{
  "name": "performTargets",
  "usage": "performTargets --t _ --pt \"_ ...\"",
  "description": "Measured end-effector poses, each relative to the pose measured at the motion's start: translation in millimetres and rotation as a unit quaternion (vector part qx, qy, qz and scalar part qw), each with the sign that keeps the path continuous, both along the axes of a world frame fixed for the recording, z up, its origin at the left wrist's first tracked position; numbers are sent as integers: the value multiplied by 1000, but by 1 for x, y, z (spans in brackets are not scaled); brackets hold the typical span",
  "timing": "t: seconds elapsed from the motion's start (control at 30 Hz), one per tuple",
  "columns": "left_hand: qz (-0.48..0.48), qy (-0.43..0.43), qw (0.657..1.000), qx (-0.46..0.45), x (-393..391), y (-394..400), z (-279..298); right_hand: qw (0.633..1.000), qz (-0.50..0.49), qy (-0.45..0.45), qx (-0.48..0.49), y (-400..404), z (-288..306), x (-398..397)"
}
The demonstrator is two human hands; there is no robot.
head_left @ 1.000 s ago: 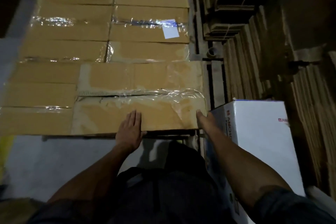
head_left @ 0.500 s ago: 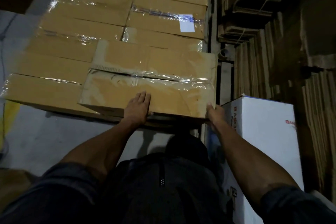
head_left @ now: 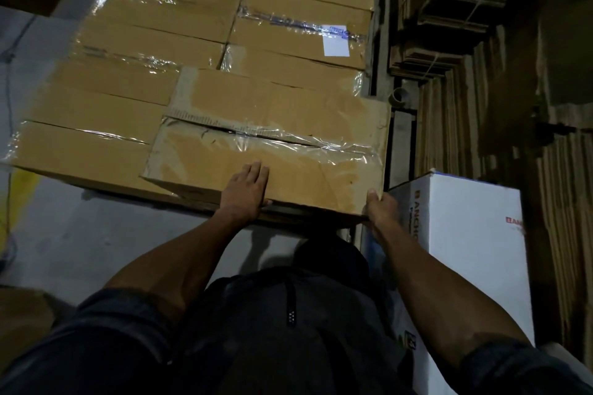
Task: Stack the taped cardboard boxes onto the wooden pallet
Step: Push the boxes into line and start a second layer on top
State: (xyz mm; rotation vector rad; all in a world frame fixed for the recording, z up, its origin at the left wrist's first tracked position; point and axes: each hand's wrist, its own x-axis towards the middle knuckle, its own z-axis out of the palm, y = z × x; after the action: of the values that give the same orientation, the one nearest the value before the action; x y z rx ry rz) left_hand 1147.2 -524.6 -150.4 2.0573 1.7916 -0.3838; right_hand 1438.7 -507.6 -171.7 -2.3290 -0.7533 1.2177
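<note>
Left hand (head_left: pixel 245 194) fingers straight, flat on taped box (head_left: pixel 272 141) top; right hand (head_left: pixel 380 210) fingers curled, gripping near corner.

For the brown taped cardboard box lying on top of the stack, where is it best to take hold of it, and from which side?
Probably at the near corners of the brown taped cardboard box, from the person's side. It lies flat and wide, and its near edge overhangs the boxes below, leaving room for fingers.

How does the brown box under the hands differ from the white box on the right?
The brown box is plain cardboard with clear tape over its top; the white box carries red print. The left hand and right hand touch the brown box; the white box is untouched. Both are closed.
</note>
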Motion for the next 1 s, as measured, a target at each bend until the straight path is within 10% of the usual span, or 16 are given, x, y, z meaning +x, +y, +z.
performTargets --t 0.53,1.0 --pt "136 -86 986 -33 -29 -69 55 916 350 -193 -38 -52 69 -74" --pt "430 -77 899 19 -168 -285 72 663 721 -178 101 -137 114 -267"
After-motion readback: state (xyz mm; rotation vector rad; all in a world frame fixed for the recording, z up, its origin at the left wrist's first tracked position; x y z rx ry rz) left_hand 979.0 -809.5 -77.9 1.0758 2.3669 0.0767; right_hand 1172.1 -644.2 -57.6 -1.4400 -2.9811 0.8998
